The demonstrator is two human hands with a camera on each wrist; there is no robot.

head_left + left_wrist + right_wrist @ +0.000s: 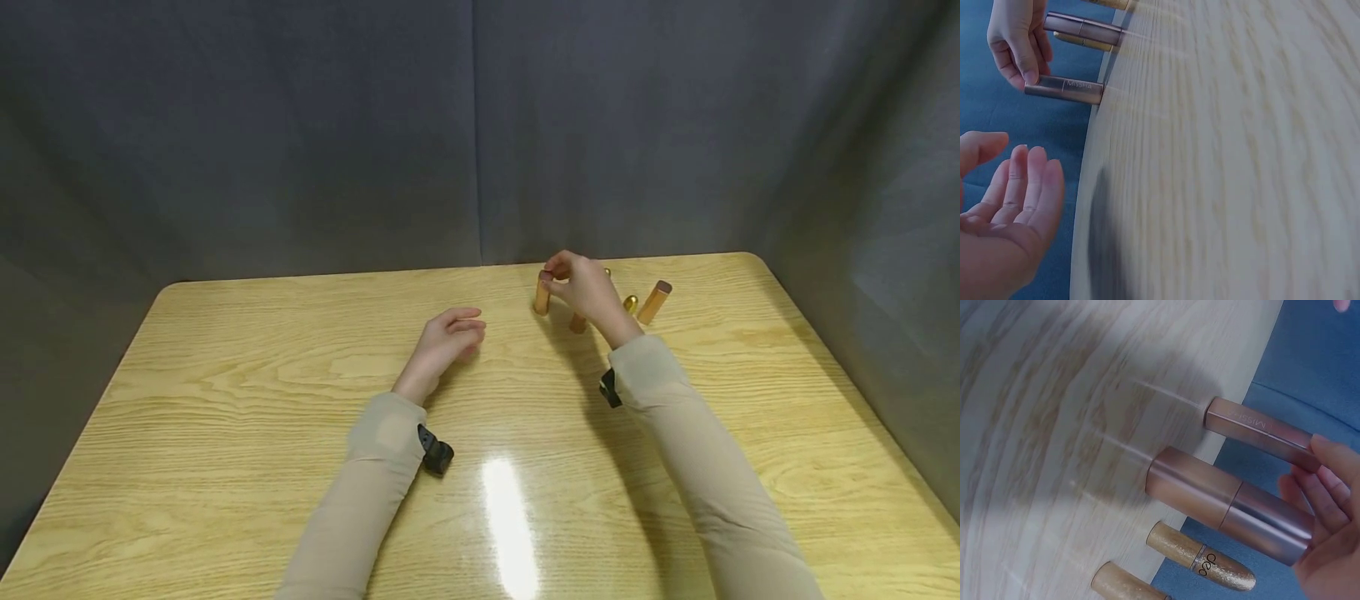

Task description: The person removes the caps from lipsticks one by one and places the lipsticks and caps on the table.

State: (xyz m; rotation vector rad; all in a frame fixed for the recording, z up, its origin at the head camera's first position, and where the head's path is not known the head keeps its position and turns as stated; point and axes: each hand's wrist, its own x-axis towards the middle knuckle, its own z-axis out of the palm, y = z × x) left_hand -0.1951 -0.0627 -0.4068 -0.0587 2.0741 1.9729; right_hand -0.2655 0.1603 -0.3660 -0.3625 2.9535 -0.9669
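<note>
My right hand (588, 287) pinches the top end of a slim rose-gold lipstick tube (542, 298) between thumb and fingers. The tube stands upright, its base at the tabletop, and the right wrist view shows MISSHA lettering on its side (1260, 433). Close beside that hand stands another rose-gold tube (578, 323), partly covered by the hand in the head view. A glittery gold lipstick tube (1200, 555) with a rounded cap stands near it. My left hand (450, 337) is held over the table to the left, fingers loosely extended, holding nothing.
A further copper-coloured tube (655, 302) stands to the right, next to a gold tube (631, 305). Another gold tube (607, 272) peeks out behind the right hand. The wooden table (262, 375) ends at a dark grey curtain (337, 150).
</note>
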